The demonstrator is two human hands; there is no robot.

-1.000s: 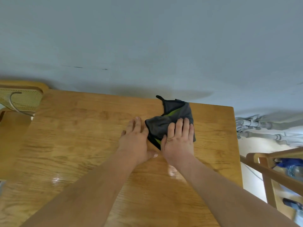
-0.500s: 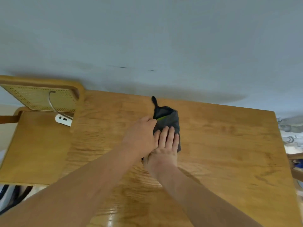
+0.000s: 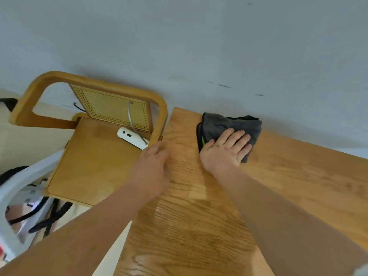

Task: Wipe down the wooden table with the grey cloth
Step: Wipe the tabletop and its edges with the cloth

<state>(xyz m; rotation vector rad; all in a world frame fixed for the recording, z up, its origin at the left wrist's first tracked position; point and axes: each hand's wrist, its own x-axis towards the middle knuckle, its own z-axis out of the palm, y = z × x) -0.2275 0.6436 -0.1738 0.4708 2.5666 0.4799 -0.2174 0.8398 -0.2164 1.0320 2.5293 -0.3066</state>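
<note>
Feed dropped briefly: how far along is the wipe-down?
Done, seemingly: sheen on the near part of the wooden table. In hand: right hand presses the grey cloth flat at the far-left corner; left hand rests at the edge. Left: the duller right side.

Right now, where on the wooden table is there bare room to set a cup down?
The light wooden table is bare right of the crumpled grey cloth and right hand, and between the two forearms. The far left corner is crowded: cloth, right hand, left hand at the edge.
</note>
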